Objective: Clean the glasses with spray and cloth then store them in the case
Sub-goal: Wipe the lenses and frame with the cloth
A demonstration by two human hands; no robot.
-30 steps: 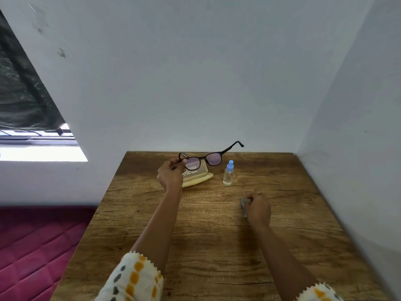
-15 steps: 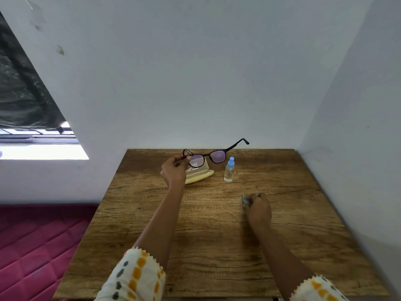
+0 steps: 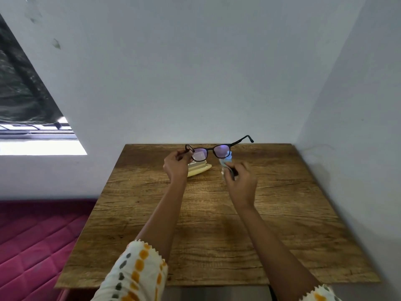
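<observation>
While the glasses [image 3: 209,149] hang in the air above the far edge of the wooden table [image 3: 217,224], in the upper middle of the frame, their black front runs left to right across the picture, with one temple arm pointing up and to the right. The left hand [image 3: 175,165] pinches the frame at its left end, near the hinge, so the lenses extend rightward from that grasp. The right hand [image 3: 240,181], blurred, sits just below and right of the right lens, fingers closed on a small pale blue-grey cloth [image 3: 224,162] raised toward that lens; it is the nearer hand to the glass to be wiped. The spray bottle [image 3: 228,155] is mostly hidden behind the cloth, only its blue cap showing. A cream-yellow case [image 3: 198,169] lies open on the table just beneath the left lens. White walls enclose the table; a magenta quilted surface [image 3: 32,246] fills the lower left.
</observation>
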